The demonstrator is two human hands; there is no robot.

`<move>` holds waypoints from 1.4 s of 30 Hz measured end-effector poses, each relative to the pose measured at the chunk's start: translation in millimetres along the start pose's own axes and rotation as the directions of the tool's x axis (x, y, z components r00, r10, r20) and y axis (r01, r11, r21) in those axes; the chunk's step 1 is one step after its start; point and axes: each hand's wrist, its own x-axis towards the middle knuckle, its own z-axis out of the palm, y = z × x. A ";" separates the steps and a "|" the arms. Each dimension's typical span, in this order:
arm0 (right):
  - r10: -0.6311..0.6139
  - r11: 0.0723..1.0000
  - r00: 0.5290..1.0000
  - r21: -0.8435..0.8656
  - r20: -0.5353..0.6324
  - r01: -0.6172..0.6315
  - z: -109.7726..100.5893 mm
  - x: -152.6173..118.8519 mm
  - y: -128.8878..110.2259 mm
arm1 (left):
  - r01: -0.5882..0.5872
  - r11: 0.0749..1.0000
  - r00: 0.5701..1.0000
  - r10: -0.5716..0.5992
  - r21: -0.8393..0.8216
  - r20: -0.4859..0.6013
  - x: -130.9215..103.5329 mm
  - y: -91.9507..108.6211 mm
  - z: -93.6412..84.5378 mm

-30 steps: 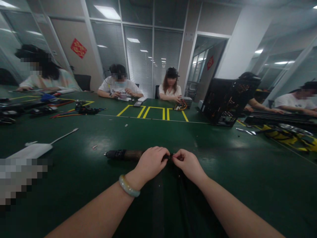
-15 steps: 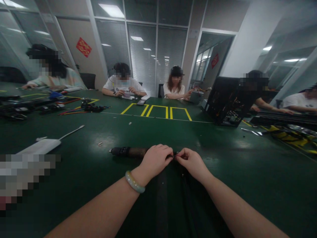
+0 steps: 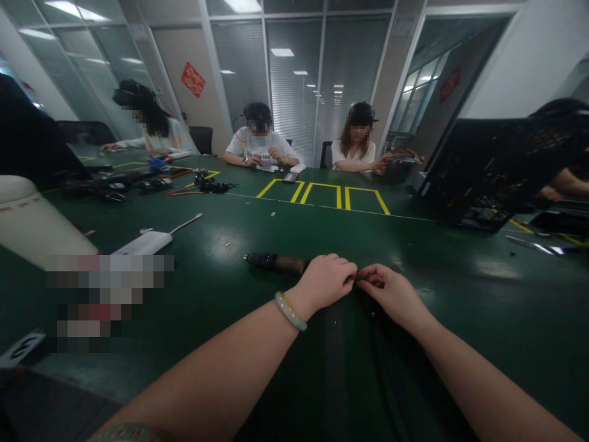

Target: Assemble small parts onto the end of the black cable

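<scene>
A dark cylindrical tool point(image 3: 276, 263) with a metal tip at its left end lies crosswise on the green table point(image 3: 221, 331). My left hand point(image 3: 326, 279), a bracelet at its wrist, is wrapped over the tool's right part. Close beside it, my right hand point(image 3: 386, 287) pinches a small dark piece point(image 3: 358, 277) at the fingertips, too small to make out. Dark cables or straps run down the table below my hands, hard to tell from the shadow.
At the left stand a white cup-like object point(image 3: 41, 224) and a white device point(image 3: 145, 244) with a cable. Cables and parts point(image 3: 207, 183) lie farther back. A black case point(image 3: 483, 175) stands at right. People sit around the far side.
The view has turned left, so my hands and the tool appear farther right. The cup-like object has come into view at left. Both hands keep their closed grip.
</scene>
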 end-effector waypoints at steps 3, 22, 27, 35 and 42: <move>0.016 0.999 1.000 0.027 0.006 -0.016 2.7 2.5 4.6 | 0.010 1.000 1.000 -0.010 0.000 -0.013 0.6 -0.2 1.1; 0.013 0.998 1.000 -0.062 -0.014 -0.014 2.6 1.8 3.6 | -0.033 0.996 0.999 0.030 -0.088 -0.029 0.2 -5.1 3.0; 0.009 0.989 1.000 -0.149 -0.016 -0.012 1.1 -1.4 -1.9 | -0.017 0.996 1.000 0.015 -0.083 -0.021 -0.2 -4.8 2.4; 0.003 0.990 1.000 -0.138 0.005 -0.002 -1.8 -2.2 -3.4 | -0.005 0.997 1.000 0.006 -0.076 0.009 0.9 -3.3 -0.4; 0.003 0.988 1.000 -0.156 0.016 -0.001 -3.2 0.4 -0.7 | -0.033 0.998 0.999 0.033 -0.060 0.004 0.9 -5.0 2.7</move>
